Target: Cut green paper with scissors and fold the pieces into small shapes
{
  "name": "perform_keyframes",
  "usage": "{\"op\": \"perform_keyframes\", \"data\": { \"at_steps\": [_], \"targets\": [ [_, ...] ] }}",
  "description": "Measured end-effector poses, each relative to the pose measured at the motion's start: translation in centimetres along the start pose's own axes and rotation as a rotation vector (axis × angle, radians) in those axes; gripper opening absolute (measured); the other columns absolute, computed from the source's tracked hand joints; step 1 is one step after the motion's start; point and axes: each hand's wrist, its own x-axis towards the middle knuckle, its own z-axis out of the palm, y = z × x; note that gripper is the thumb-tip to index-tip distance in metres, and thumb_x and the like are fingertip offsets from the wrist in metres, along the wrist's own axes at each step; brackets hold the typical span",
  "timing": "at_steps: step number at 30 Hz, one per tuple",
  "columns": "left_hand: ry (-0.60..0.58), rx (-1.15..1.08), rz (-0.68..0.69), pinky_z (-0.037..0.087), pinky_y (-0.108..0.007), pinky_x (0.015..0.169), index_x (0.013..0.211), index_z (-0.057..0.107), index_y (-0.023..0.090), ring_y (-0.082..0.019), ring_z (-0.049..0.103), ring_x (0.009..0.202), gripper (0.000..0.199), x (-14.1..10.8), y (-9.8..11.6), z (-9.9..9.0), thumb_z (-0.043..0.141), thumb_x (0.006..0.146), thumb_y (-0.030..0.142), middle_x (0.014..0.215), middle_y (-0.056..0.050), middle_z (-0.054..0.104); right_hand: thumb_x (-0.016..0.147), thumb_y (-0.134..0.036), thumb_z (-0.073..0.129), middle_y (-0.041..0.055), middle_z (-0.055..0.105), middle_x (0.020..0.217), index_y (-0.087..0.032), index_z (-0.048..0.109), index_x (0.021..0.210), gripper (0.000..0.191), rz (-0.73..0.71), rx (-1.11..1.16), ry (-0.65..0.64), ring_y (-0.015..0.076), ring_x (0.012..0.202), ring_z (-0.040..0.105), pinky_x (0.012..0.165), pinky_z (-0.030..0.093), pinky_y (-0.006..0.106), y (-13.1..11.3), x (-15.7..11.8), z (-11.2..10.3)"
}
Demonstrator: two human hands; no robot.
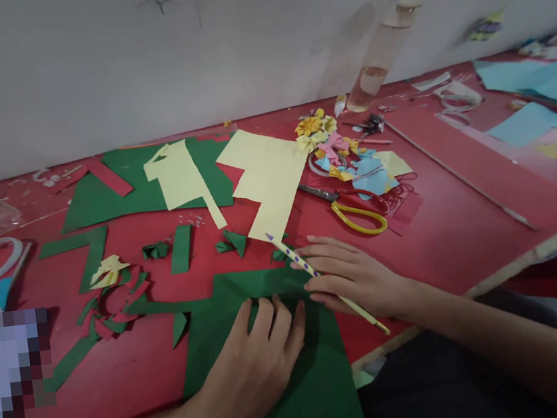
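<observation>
Red tabletop: left hand rests half-open on green paper, right hand grips a pencil.

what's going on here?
A person is working with paper at a red table. The left hand rests, fingers bent, on a dark green sheet. The right hand has a dotted pencil among its fingers, beside that sheet's upper right corner. Scissors lie beyond the right hand, untouched, and cut cream paper lies beyond the pencil's tip.
</observation>
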Motion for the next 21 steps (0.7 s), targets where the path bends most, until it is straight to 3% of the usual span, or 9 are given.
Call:
{"op": "perform_keyframes", "data": {
  "at_steps": [4, 7, 10, 14, 21],
  "targets": [
    [0.031, -0.027, 0.039, 0.049, -0.043, 0.091, 0.133, 0.061, 0.009, -0.028, 0.064, 0.102, 0.039, -0.4, -0.1, 0.1, 0.054, 0.097, 0.024, 0.108, -0.012, 0.072, 0.099, -0.03, 0.06, 0.0058, 0.077, 0.111, -0.02, 0.069, 0.103, 0.014, -0.011, 0.034, -0.201, 0.024, 0.135, 0.057, 0.118, 0.042, 0.048, 0.1, 0.8, 0.3],
    [0.065, -0.098, 0.105, 0.043, -0.042, 0.103, 0.128, 0.063, 0.007, -0.028, 0.059, 0.118, 0.036, -0.1, -0.5, 0.5, 0.05, 0.097, 0.021, 0.122, -0.013, 0.069, 0.098, -0.034, 0.061, 0.0076, 0.076, 0.116, -0.02, 0.069, 0.109, 0.02, 0.083, -0.013, -0.262, 0.0292, 0.139, 0.053, 0.118, 0.04, 0.055, 0.3, 1.1, 0.6],
    [0.064, -0.136, 0.123, 0.038, -0.044, 0.109, 0.131, 0.061, 0.008, -0.03, 0.055, 0.127, 0.039, 0.1, -0.8, 0.9, 0.051, 0.097, 0.023, 0.135, -0.014, 0.065, 0.098, -0.032, 0.061, 0.0122, 0.076, 0.114, -0.017, 0.069, 0.11, 0.021, 0.167, -0.062, -0.173, 0.0327, 0.138, 0.054, 0.112, 0.045, 0.06, 0.7, 1.1, 0.8],
    [0.033, -0.152, 0.133, 0.039, -0.045, 0.108, 0.131, 0.06, 0.009, -0.029, 0.056, 0.126, 0.039, -0.1, -1.2, 1.0, 0.049, 0.097, 0.022, 0.136, -0.013, 0.065, 0.096, -0.022, 0.062, 0.0097, 0.077, 0.101, -0.016, 0.069, 0.106, 0.013, 0.115, -0.069, -0.036, 0.0315, 0.13, 0.06, 0.11, 0.048, 0.06, 1.1, 0.5, 0.5],
    [0.041, -0.173, 0.139, 0.049, -0.042, 0.093, 0.123, 0.064, 0.01, -0.027, 0.063, 0.111, 0.032, 1.4, -1.8, 0.1, 0.046, 0.098, 0.017, 0.119, -0.011, 0.072, 0.101, -0.022, 0.052, 0.0095, 0.077, 0.098, -0.017, 0.067, 0.116, 0.022, 0.021, -0.035, 0.02, 0.0206, 0.099, 0.073, 0.093, 0.061, 0.04, 0.6, 0.4, 0.0]
  ]
}}
